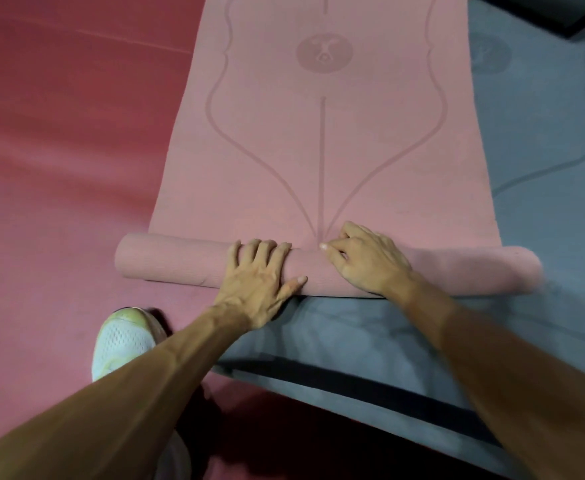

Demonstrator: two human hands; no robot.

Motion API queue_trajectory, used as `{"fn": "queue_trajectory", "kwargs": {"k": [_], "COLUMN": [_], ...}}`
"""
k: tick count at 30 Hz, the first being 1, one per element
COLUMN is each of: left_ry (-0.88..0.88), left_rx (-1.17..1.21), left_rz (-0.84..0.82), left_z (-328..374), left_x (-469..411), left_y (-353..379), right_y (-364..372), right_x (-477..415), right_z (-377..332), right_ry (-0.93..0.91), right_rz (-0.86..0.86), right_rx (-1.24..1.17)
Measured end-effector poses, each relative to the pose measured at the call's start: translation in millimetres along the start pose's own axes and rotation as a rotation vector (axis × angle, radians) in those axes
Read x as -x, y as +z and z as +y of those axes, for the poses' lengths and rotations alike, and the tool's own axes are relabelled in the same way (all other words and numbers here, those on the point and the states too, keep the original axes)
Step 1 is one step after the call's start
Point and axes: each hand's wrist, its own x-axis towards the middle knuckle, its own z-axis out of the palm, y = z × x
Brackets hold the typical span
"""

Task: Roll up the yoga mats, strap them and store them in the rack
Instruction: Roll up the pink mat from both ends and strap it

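Note:
A pink yoga mat [322, 140] with printed alignment lines lies flat, running away from me. Its near end is rolled into a thick roll [166, 258] lying crosswise. My left hand [260, 282] lies on the middle of the roll, fingers spread over its top and thumb against its near side. My right hand [364, 261] sits just to the right, fingers curled over the far side of the roll where it meets the flat part. A grey yoga mat [540, 150] lies flat under and to the right of the pink one.
The floor [59, 150] is red to the left. My white shoe [124, 341] stands on it near the roll's left end. The grey mat's near edge [353, 386] shows a dark underside. A dark object [561, 12] sits at the top right corner.

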Motion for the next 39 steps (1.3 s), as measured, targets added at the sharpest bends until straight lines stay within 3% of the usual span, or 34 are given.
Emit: {"fn": "queue_trajectory", "kwargs": {"k": [5, 11, 16, 23, 31, 37, 39], "left_ry": [0.003, 0.015, 0.014, -0.041, -0.098, -0.039, -0.046], "left_rx": [-0.004, 0.068, 0.065, 0.301, 0.031, -0.018, -0.01], "left_rz": [-0.041, -0.117, -0.13, -0.214, 0.052, -0.004, -0.009], "left_z": [-5, -14, -16, -23, 3, -9, -11], "left_x": [-19, -48, -62, -83, -61, -55, -54], "left_y": [-5, -16, -19, -28, -24, -37, -35], "right_y": [-2, 11, 28, 35, 17, -26, -32], "right_x": [-10, 0, 22, 15, -13, -47, -54], "right_z": [-1, -2, 5, 6, 11, 18, 20], "right_ry": [0.013, -0.016, -0.04, -0.006, 0.033, 0.092, 0.059], "right_rz": [0.047, 0.366, 0.431, 0.319, 0.236, -0.073, -0.141], "right_rx": [0.1, 0.229, 0.219, 0.293, 0.336, 0.134, 0.166]}}
